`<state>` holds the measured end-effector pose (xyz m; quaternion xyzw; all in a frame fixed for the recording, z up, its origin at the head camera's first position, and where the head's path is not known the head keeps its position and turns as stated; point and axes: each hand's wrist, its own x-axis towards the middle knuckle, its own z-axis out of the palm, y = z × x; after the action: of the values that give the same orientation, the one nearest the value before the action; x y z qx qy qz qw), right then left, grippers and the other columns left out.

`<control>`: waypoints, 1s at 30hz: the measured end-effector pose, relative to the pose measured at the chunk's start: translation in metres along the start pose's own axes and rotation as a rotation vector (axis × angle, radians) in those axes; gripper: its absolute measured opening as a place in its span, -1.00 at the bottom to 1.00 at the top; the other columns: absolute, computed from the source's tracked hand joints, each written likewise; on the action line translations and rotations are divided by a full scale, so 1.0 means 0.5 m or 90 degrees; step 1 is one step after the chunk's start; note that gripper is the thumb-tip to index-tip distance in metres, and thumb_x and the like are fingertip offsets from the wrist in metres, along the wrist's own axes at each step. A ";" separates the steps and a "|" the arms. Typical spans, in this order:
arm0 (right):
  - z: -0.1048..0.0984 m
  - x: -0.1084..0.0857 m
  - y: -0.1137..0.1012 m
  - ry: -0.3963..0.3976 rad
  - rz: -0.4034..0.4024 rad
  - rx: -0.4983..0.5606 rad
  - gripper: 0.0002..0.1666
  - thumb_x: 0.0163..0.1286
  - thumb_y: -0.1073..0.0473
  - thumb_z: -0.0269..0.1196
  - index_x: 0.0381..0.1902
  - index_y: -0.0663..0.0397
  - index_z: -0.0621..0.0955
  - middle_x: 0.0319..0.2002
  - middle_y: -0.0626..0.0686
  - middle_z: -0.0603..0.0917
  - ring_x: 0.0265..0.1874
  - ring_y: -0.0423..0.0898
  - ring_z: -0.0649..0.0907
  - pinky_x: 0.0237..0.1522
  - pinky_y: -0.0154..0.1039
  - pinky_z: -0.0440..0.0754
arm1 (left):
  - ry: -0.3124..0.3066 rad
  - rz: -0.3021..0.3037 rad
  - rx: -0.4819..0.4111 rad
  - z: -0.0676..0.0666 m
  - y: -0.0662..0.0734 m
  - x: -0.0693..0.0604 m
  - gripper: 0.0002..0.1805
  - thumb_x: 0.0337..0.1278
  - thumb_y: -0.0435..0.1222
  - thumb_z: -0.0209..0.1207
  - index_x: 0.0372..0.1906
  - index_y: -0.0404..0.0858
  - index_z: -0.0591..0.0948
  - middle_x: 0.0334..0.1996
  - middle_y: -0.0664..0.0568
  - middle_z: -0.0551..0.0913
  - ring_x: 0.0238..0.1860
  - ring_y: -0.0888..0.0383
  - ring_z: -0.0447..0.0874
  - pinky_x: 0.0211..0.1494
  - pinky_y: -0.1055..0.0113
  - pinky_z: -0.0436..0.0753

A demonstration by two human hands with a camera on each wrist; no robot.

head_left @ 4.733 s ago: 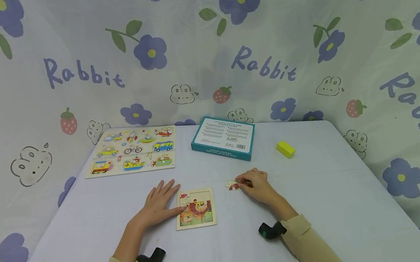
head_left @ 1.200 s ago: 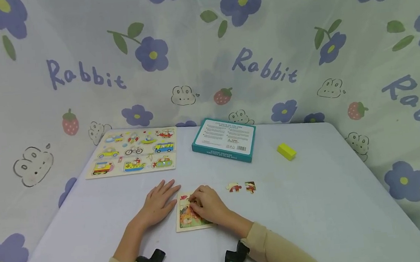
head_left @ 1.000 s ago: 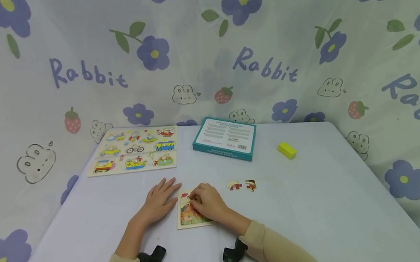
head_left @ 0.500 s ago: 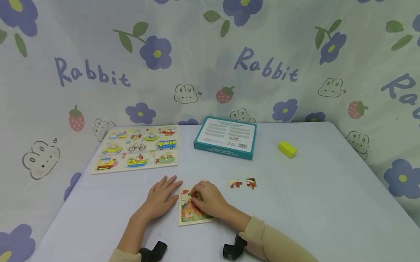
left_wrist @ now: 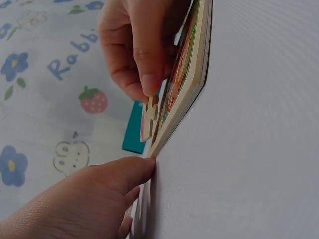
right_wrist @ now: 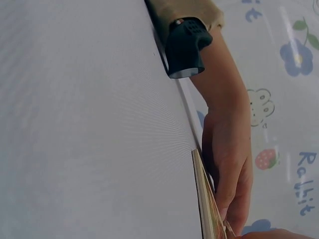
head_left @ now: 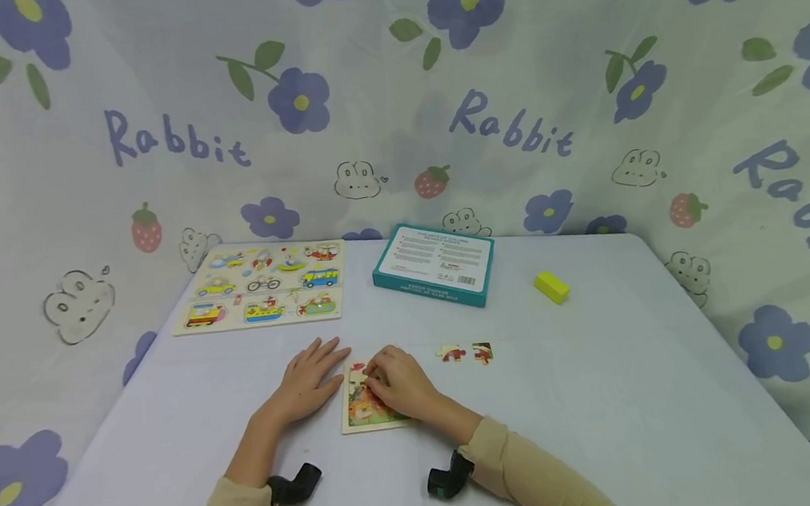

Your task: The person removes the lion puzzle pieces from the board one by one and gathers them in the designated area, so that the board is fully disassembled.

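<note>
A small square wooden puzzle tray (head_left: 380, 426) lies in front of me, its right part hidden under my right hand (head_left: 403, 383). In the left wrist view, the thumb and fingers of that right hand (left_wrist: 142, 45) pinch a puzzle piece (left_wrist: 148, 122), tilted just above the tray's surface. My left hand (head_left: 308, 380) rests flat with spread fingers at the tray's left side; its thumb touches the tray's edge (left_wrist: 187, 99) in the left wrist view. Two loose puzzle pieces, one (head_left: 451, 353) beside the other (head_left: 482, 352), lie to the right of the tray.
A larger wooden vehicle puzzle board (head_left: 256, 286) lies at the back left of the white table (head_left: 608, 428). The teal and white box (head_left: 435, 265) sits at the back middle, a yellow block (head_left: 551, 287) to its right. Patterned cloth (head_left: 376, 87) hangs behind.
From the oldest frame, my right hand has moved left from the loose pieces to over the tray, and my left thumb has drawn back off its face. Over the last second both hands barely move.
</note>
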<state>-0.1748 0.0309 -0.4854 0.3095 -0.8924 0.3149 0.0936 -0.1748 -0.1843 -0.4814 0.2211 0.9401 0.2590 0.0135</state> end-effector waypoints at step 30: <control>-0.003 -0.003 0.002 0.022 0.022 0.063 -0.94 0.22 0.12 0.28 -0.38 -0.04 0.62 -0.24 -0.11 0.54 -0.27 -0.28 0.50 -0.16 -0.40 0.51 | 0.012 0.009 0.008 0.000 0.001 0.001 -0.51 0.23 -0.17 0.06 0.26 -0.16 0.39 0.34 -0.14 0.19 0.36 -0.22 -0.07 0.26 -0.22 -0.05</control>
<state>-0.1745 0.0330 -0.4853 0.2932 -0.8790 0.3655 0.0880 -0.1750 -0.1841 -0.4810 0.2252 0.9402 0.2555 0.0020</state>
